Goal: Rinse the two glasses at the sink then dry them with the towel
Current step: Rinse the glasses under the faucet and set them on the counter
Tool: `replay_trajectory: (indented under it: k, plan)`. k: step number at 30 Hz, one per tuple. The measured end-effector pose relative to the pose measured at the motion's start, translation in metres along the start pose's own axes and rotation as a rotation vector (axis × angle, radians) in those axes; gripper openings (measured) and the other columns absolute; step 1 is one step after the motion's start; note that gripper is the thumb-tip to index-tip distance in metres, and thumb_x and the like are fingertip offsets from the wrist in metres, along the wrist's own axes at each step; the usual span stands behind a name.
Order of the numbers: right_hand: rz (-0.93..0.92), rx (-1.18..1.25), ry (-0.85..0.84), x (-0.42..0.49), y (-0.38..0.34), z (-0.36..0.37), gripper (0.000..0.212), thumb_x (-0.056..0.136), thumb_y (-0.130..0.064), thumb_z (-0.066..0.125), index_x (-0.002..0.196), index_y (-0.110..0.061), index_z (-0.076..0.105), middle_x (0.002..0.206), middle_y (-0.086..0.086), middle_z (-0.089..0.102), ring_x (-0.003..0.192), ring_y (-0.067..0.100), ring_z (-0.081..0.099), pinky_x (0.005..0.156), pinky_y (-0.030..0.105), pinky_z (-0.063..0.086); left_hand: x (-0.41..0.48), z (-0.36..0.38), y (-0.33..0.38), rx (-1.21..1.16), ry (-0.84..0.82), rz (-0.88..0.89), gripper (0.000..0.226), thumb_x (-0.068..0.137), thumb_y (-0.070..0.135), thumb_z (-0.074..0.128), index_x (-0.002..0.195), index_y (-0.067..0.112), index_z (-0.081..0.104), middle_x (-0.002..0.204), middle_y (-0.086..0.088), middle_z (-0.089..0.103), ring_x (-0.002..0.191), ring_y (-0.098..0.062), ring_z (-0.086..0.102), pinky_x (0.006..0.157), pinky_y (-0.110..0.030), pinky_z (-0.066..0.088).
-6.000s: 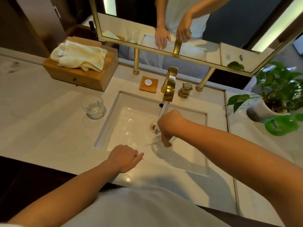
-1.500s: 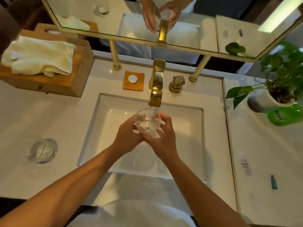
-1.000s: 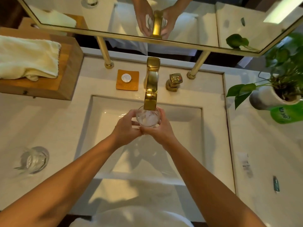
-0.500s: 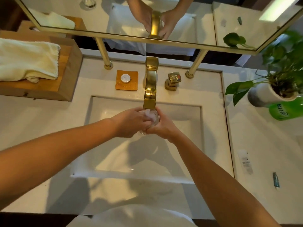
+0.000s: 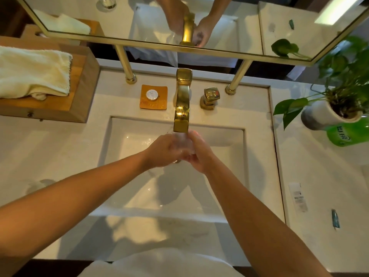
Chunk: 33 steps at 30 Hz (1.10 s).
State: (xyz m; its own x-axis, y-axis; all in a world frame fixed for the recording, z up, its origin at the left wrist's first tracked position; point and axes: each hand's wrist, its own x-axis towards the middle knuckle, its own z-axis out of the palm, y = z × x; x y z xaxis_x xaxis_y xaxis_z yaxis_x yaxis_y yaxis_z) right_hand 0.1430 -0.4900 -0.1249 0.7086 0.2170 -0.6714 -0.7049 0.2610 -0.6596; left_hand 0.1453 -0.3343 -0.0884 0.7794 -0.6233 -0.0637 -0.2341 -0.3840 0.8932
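Note:
Both hands hold a clear glass [image 5: 183, 143] under the gold faucet [image 5: 181, 108], over the white sink [image 5: 123, 152]. My left hand [image 5: 162, 149] wraps the glass from the left and my right hand [image 5: 197, 150] grips it from the right; the glass is blurred and mostly hidden between them. The second glass [image 5: 38, 185] stands on the counter at the left, largely hidden behind my left forearm. A cream towel [image 5: 34, 72] lies on a wooden box [image 5: 79, 92] at the back left.
A gold tap handle [image 5: 210, 96] sits right of the faucet, and an orange soap dish [image 5: 153, 96] sits left of it. A potted plant [image 5: 335, 100] and green bottle [image 5: 349, 132] stand at the right. Small tubes [image 5: 297, 196] lie on the right counter. A mirror [image 5: 219, 23] hangs behind.
Over the last seconds both hands raised the glass to the faucet mouth. My left hand moved over the glass and now covers more of it. My left forearm now hides the second glass.

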Motion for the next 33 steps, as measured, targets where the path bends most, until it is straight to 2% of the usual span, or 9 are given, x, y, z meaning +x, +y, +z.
replay_trajectory:
  k: [4,8,13,15,18,21,25,28,33]
  plan:
    - [0.222,-0.12,0.049,0.004,-0.01,0.0,0.051,0.097,-0.044,0.052,0.126,-0.003,0.061,0.102,0.016,0.071,0.084,0.027,0.071,0.06,0.033,0.057,-0.013,-0.008,-0.022,1.251,-0.392,0.364,0.053,0.104,0.041,0.026,0.146,0.016,0.048,0.148,-0.005,0.052,0.143,-0.024,0.039,0.124,-0.041,0.018]
    - [0.389,-0.211,0.025,0.005,-0.023,-0.004,0.044,0.1,-0.042,0.048,0.114,-0.004,0.065,0.095,0.015,0.074,0.077,0.023,0.072,0.06,0.031,0.059,-0.013,-0.008,-0.018,1.345,-0.413,0.475,0.053,0.106,0.026,0.011,0.148,0.008,0.038,0.146,-0.016,0.051,0.14,-0.033,0.042,0.124,-0.047,0.016]
    - [0.407,-0.069,-0.06,0.004,-0.032,-0.007,0.046,0.097,-0.044,0.05,0.114,-0.003,0.064,0.09,0.014,0.066,0.072,0.019,0.064,0.06,0.029,0.058,-0.022,0.003,-0.005,0.826,0.007,0.318,0.024,0.1,0.017,0.051,0.119,0.005,0.06,0.097,-0.011,0.069,0.079,-0.024,0.066,0.092,-0.03,0.047]
    - [0.349,0.022,-0.12,0.0,-0.028,-0.005,0.041,0.099,-0.043,0.048,0.108,-0.006,0.065,0.089,0.013,0.066,0.073,0.02,0.065,0.069,0.035,0.059,-0.021,0.018,0.008,0.323,0.2,-0.009,0.027,0.104,0.022,0.047,0.121,0.004,0.056,0.096,-0.01,0.071,0.077,-0.021,0.066,0.076,-0.009,0.044]
    - [0.22,0.071,-0.126,-0.001,-0.016,0.0,0.046,0.102,-0.039,0.043,0.123,-0.003,0.063,0.104,0.017,0.068,0.094,0.026,0.067,0.09,0.044,0.051,-0.008,0.036,0.013,-0.212,0.443,-0.519,0.027,0.106,0.03,0.044,0.119,0.01,0.057,0.091,0.002,0.068,0.087,-0.02,0.069,0.061,-0.01,0.047]
    - [0.223,0.03,-0.065,0.0,-0.01,0.001,0.052,0.103,-0.038,0.04,0.136,0.001,0.054,0.104,0.018,0.065,0.087,0.025,0.066,0.075,0.04,0.054,-0.018,0.027,0.002,0.198,0.244,-0.131,0.036,0.103,0.036,0.045,0.117,0.01,0.066,0.106,-0.007,0.071,0.101,-0.023,0.068,0.087,-0.028,0.053]
    - [0.395,-0.117,-0.052,-0.004,-0.023,0.003,0.039,0.103,-0.033,0.038,0.105,-0.003,0.063,0.077,0.012,0.069,0.063,0.02,0.069,0.056,0.031,0.057,-0.031,0.003,-0.025,1.043,-0.187,0.422,0.045,0.105,0.04,0.035,0.136,0.019,0.06,0.139,-0.003,0.062,0.136,-0.02,0.05,0.115,-0.037,0.029]
    - [0.354,-0.041,-0.053,-0.002,-0.027,0.008,0.047,0.106,-0.043,0.037,0.108,-0.002,0.061,0.079,0.011,0.066,0.062,0.018,0.065,0.05,0.025,0.052,-0.026,0.005,-0.027,0.636,-0.029,0.311,0.035,0.104,0.03,0.043,0.127,0.017,0.066,0.125,-0.005,0.07,0.115,-0.018,0.064,0.105,-0.037,0.04]
    - [0.094,-0.013,-0.003,0.001,-0.014,0.019,0.04,0.104,-0.04,0.046,0.124,-0.007,0.056,0.102,0.019,0.066,0.078,0.027,0.066,0.057,0.034,0.053,-0.014,0.025,-0.007,-0.198,0.323,-0.443,0.036,0.102,0.031,0.051,0.089,0.008,0.075,0.077,-0.008,0.074,0.068,-0.016,0.068,0.066,-0.035,0.055]
